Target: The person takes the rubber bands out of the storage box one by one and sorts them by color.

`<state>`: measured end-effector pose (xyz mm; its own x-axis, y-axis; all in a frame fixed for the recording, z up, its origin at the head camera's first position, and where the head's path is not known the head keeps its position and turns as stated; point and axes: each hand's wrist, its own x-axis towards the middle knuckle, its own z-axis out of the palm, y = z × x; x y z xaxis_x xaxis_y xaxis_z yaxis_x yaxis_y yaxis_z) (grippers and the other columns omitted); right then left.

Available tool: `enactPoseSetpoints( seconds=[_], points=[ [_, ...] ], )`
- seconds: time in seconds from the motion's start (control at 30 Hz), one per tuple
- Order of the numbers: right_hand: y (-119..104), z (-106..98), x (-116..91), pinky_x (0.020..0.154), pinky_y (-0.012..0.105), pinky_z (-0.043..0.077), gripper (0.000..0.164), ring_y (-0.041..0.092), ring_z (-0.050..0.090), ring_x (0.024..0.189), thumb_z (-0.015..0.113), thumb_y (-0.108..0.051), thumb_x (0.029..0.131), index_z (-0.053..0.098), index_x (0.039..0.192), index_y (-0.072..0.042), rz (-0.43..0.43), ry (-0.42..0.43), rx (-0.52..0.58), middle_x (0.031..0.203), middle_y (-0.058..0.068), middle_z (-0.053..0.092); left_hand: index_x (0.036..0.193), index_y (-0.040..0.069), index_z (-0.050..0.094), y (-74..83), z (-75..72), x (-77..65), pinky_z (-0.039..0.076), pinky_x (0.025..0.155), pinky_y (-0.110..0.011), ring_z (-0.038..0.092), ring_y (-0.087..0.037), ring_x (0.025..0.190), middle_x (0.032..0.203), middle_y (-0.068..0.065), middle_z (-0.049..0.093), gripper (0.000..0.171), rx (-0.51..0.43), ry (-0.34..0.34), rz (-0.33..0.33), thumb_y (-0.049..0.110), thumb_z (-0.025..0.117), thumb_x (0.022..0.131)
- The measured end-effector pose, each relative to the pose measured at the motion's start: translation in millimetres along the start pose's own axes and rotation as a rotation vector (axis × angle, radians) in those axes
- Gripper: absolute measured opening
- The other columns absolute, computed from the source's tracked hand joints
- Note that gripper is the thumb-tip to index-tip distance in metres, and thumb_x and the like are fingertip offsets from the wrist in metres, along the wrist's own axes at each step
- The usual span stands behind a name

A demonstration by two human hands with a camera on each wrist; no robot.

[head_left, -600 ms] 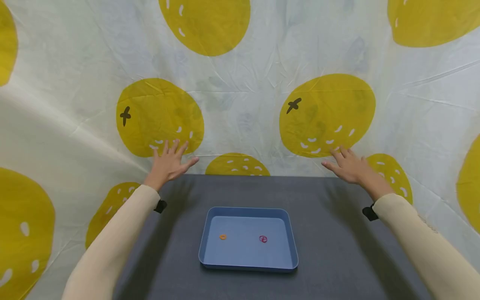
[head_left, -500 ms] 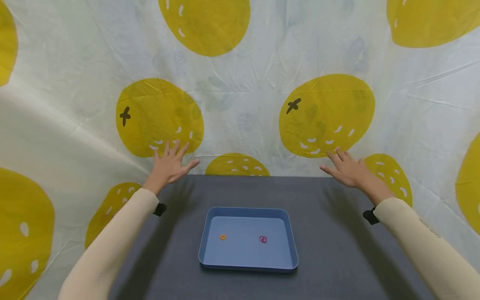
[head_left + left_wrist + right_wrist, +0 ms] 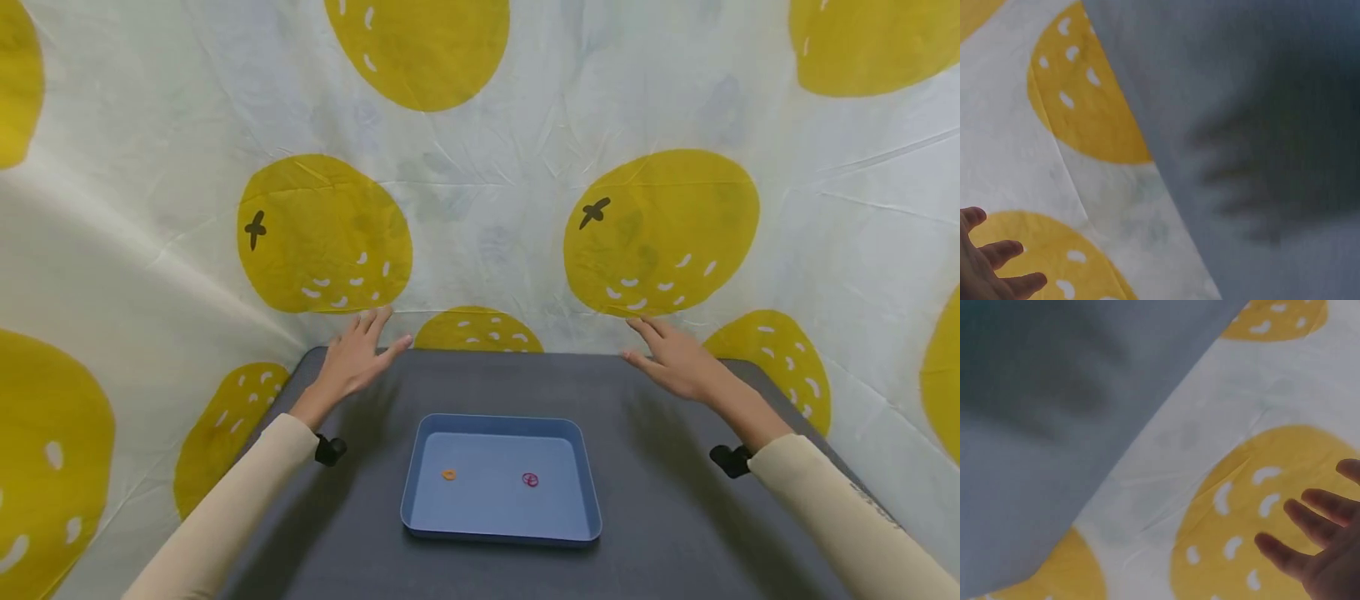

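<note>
We hold both arms stretched forward in cream sleeves. Our left hand (image 3: 352, 360) and right hand (image 3: 675, 364) are flat, fingers straight, empty.

Blue tray (image 3: 501, 528): rectangular, rounded corners, shallow raised rim, lying flat near the middle of the grey surface (image 3: 675, 517). Inside, two small rings lie flat and well apart: an orange ring (image 3: 448, 475) left of centre, a red ring (image 3: 530, 480) right of centre.

A staged recording booth: lemon-print cloth backdrop (image 3: 480, 167) curtains a grey table (image 3: 675, 500).
</note>
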<state>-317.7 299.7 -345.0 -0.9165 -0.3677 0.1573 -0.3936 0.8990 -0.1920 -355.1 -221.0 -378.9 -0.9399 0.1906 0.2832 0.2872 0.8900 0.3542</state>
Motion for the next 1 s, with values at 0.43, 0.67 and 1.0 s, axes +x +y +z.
enactPoseSetpoints(
  seconds=[0.43,0.67,1.0],
  points=[
    [-43.7,20.8,-1.5,0.099,0.059,0.054,0.062,0.039,0.064,0.123,0.060,-0.032,0.106,0.039,0.157,-0.004,-0.139,0.007,0.258,0.149,0.023,0.052,0.162,0.022,0.033,17.1,41.7,-29.4,0.054,0.098,-0.058,0.063,-0.043,0.123,0.147,-0.019,0.055,0.064,-0.483,-0.030,-0.018,0.057,0.038,0.109],
    [-63.3,39.0,3.9,0.096,0.054,0.058,0.063,0.034,0.069,0.115,0.062,-0.028,0.105,0.038,0.159,-0.007,-0.183,-0.031,0.376,0.136,0.020,0.064,0.154,0.018,0.047,12.8,78.1,-44.1,0.058,0.093,-0.048,0.064,-0.033,0.124,0.139,-0.014,0.064,0.061,-0.592,-0.068,-0.106,0.050,0.060,0.103],
    [-88.7,62.0,11.3,0.090,0.040,0.060,0.054,0.019,0.071,0.103,0.062,-0.025,0.106,0.044,0.155,-0.010,-0.239,-0.116,0.477,0.118,0.008,0.072,0.141,0.011,0.063,12.9,109.2,-55.8,0.051,0.067,-0.032,0.064,-0.019,0.084,0.115,-0.011,0.070,0.042,-0.629,-0.146,-0.129,0.031,0.065,0.103]
  ],
)
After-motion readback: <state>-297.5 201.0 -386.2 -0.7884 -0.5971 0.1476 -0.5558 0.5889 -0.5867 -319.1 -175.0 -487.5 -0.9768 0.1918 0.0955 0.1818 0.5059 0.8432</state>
